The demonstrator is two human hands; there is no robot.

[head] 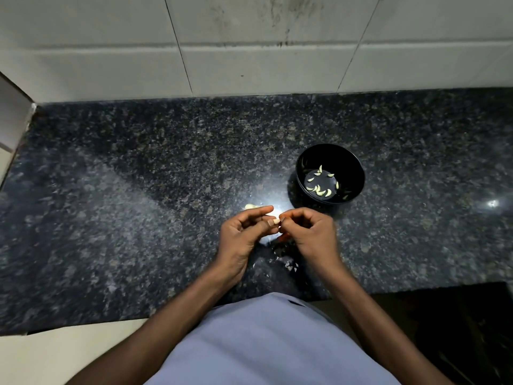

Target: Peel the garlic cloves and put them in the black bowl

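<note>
— Step in hand?
— Peeling, by the look of it. Small pale garlic clove (276, 222) pinched between the two hands, just above the dark speckled granite bench (138, 190).
— Left hand (244, 232)?
— Curled round the clove, thumb and forefinger tip holding it from the left side; remaining fingers (261, 210) stretched over the top.
— Right hand (308, 232)?
— Clenched in a pinch at the clove's right end, seemingly nipping at the skin. Hard to tell whether skin or clove itself under those fingertips; too small to read.
— And the round glossy black bowl (302, 165)?
— Beyond and to the right of the fingers, near but apart. Already holding about a dozen small peeled yellowish cloves (320, 190) on its floor.
— Anything else nearby?
— Pale unpeeled garlic piece (251, 207) on the bench just beyond the left fingers, partly washed out by glare. Scattered papery skin scraps (288, 263) on the bench below the right wrist, nearer the body.
— How far along?
— Well under way, judging by the filled bowl; at least one clove left beyond this one.
— Next move?
— Probably stripping the rest of the skin with the right pinch while the left grips firm, letting the scrap drop, then carrying the bare clove forward and right over the rim and releasing. Light grip needed: slippery once bare.
</note>
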